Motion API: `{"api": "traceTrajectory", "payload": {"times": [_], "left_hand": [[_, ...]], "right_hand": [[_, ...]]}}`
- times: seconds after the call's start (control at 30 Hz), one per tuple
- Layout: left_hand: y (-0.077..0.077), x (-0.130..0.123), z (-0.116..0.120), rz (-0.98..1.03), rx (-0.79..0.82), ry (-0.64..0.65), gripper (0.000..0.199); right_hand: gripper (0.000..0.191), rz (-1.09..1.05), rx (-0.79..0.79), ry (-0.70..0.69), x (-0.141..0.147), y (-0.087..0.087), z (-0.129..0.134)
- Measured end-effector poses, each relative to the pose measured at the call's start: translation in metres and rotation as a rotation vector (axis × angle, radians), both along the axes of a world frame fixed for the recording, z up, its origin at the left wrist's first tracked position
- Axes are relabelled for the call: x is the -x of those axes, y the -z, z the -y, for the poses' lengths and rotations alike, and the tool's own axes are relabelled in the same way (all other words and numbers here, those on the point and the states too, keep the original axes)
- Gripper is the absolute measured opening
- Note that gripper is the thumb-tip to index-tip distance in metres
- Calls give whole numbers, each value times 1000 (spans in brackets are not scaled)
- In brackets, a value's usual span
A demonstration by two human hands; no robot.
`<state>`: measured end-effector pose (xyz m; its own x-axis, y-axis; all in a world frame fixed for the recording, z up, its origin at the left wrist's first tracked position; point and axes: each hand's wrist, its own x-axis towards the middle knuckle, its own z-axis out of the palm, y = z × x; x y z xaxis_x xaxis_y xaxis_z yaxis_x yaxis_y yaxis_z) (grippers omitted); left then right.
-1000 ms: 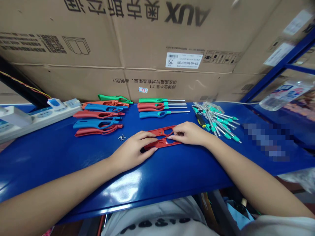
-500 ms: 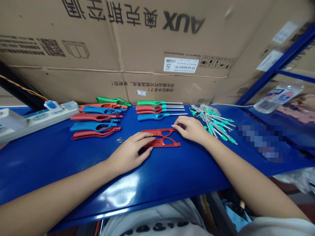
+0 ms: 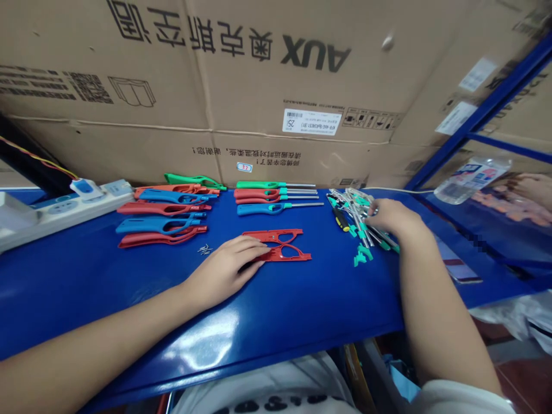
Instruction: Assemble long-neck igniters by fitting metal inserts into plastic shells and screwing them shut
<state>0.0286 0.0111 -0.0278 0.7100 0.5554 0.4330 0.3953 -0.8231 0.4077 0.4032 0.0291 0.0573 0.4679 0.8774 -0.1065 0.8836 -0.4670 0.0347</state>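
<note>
Two red halves of a lighter casing lie side by side on the blue table: the far half [image 3: 290, 236] and the near half [image 3: 297, 256]. Over their left ends rests my left hand [image 3: 228, 267], fingers on top and thumb on the near side, gripping the near half. My right hand [image 3: 394, 218] is at a pile of metal lighter tubes [image 3: 366, 233] with green ends; its bent fingers are closed, but what they pinch is hidden. Loose green plastic pieces [image 3: 363, 254] lie in front of the pile. Small screws [image 3: 204, 249] lie left of my left hand.
Several colored lighter casings [image 3: 161, 223] are stacked at left beside a white power strip [image 3: 92, 204]. Lighters with metal tubes [image 3: 280, 207] lie at the back. A black-and-yellow tool handle [image 3: 341, 220] sits by the pile. A clear bottle [image 3: 472, 179] stands out at right.
My right hand has moved from the right end of the red casing halves to the tube pile on the right. My left hand stays on the casing.
</note>
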Motion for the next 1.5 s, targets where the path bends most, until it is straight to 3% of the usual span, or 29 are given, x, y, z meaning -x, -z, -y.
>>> {"api": "traceTrajectory", "payload": {"times": [0.37, 0.8, 1.07, 1.23, 1.5], "left_hand": [[-1, 1, 2, 7, 15, -18, 29], [-2, 1, 2, -1, 12, -18, 28], [1, 2, 1, 2, -2, -3, 28], [0, 2, 1, 5, -17, 8, 28], [1, 3, 2, 10, -20, 4, 27]], "right_hand": [[10, -43, 37, 7, -7, 6, -6], [19, -54, -241, 92, -5, 0, -5], [13, -70, -160, 168, -7, 13, -15], [29, -78, -213, 121, -11, 15, -16], [24, -119, -183, -1, -9, 24, -19]]}}
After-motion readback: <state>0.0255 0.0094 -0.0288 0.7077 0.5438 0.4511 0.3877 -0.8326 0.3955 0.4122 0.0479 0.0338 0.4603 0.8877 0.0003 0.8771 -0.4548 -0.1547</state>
